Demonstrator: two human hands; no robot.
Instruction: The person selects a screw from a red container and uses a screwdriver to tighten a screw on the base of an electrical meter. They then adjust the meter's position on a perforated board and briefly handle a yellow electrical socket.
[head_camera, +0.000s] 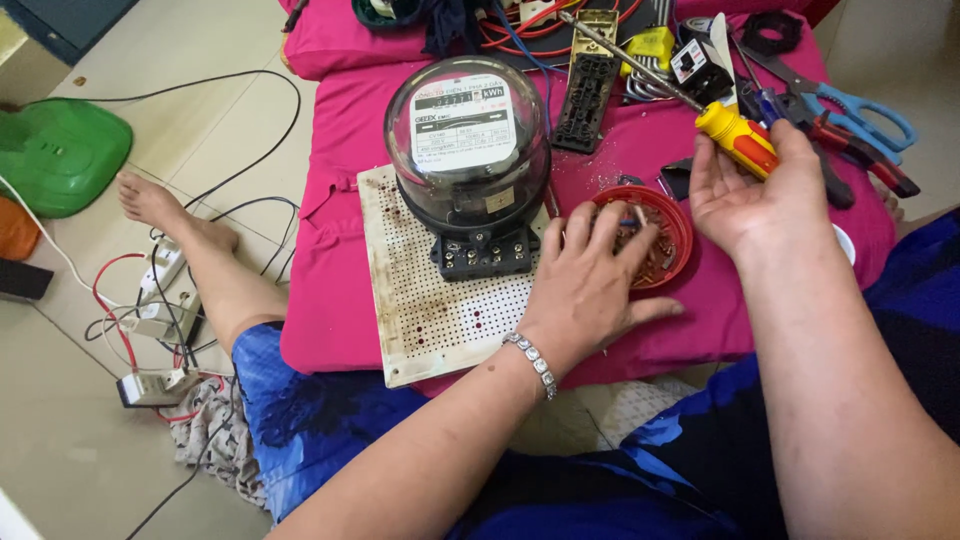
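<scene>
Left hand (590, 280) is in the small red bowl (672, 225), fingers curled and spread over the contents, fingertips picking among what looks like screws and small bits. Can't tell if it has actually pinched one yet; nothing clearly held. Bracelet on that wrist.

Right hand (745, 190) sits just right of the red bowl, palm half open toward the camera, thumb and fingers loosely wrapped on the yellow-and-orange screwdriver (735, 135), whose shaft points up-left across the clutter. The tip is not on any screw.

Electric meter (468, 140), round with a clear dome, stands just left of the red bowl on a white perforated mounting board (425, 300), both on a pink cushion (330, 290). The black terminal block (485, 252) at the meter's base is exposed, screw holes showing.

Progress, judged: the meter is placed on the board, but fastening looks not yet done; the hand is fetching hardware and the driver is idle. Whether any screws are already in, can't tell.

Behind the red bowl: black terminal strip (588, 95), blue-handled scissors (860, 110), red-handled pliers (860, 150), tangled wires (520, 25). Far left of the meter, on the floor: bare foot (150, 200), a green object (60, 150), and white adapters with red and black leads (155, 310).
</scene>
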